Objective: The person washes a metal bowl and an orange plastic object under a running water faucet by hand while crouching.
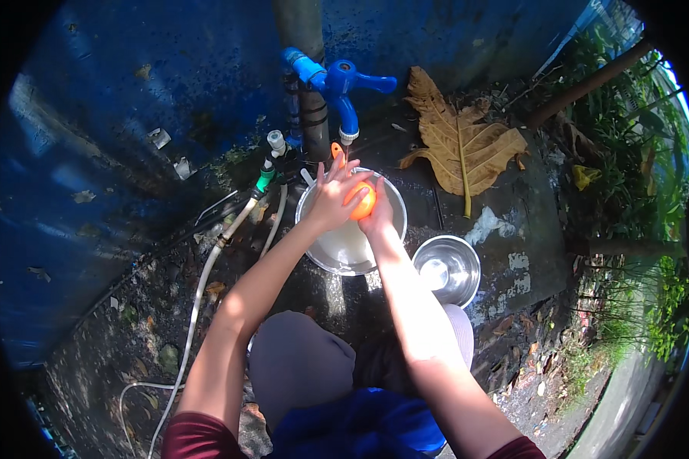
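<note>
Both of my hands are over a round white tub (pixel 399 249) with cloudy water in it, below the spout of a blue plastic tap (pixel 342 86). Between them is a rounded orange item (pixel 363 202), apparently the bowl of a plastic scoop. My left hand (pixel 334 198) lies across it with spread fingers, and my right hand (pixel 380 207) cups its right side. An orange handle end (pixel 337 150) with a hole shows beyond my left fingers; its join to the bowl is hidden. A thin stream of water falls from the spout onto this area.
A shiny metal bowl (pixel 456 269) stands right of the tub. A large dry leaf (pixel 465 140) lies beyond it. On the left, a pale hose (pixel 204 281) runs from a green connector (pixel 265 180). A blue wall (pixel 149 115) rises behind; plants (pixel 614 109) grow at right.
</note>
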Motion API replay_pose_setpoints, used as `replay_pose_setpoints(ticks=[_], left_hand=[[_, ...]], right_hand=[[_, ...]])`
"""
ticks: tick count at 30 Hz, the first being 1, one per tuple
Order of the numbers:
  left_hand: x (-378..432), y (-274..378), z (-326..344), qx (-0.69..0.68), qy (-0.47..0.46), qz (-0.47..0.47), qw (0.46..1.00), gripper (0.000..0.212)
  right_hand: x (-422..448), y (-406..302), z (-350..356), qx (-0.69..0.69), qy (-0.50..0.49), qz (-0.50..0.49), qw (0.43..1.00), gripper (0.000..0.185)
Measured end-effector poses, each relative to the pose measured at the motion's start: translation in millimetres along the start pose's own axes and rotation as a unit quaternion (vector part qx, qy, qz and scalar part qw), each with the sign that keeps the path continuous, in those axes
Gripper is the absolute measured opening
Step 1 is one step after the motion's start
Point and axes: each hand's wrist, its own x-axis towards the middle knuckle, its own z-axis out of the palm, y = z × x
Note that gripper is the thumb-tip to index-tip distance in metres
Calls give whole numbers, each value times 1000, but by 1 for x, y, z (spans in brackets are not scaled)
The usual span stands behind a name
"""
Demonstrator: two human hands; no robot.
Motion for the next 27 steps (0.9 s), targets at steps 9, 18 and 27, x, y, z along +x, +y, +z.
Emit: replay_pose_setpoints(ticks=[9,18,27], left_hand=[[10,1,12,-614,48,-291,732,47],[-2,11,-10,-129,77,57,987,29],[-58,-2,-8,-111,73,51,990,25]], right_hand=[[3,7,-9,41,16,-38,998,45],[-11,-21,2,-64,-96,146,982,35],[5,1,14,-363,72,-3,929,17]])
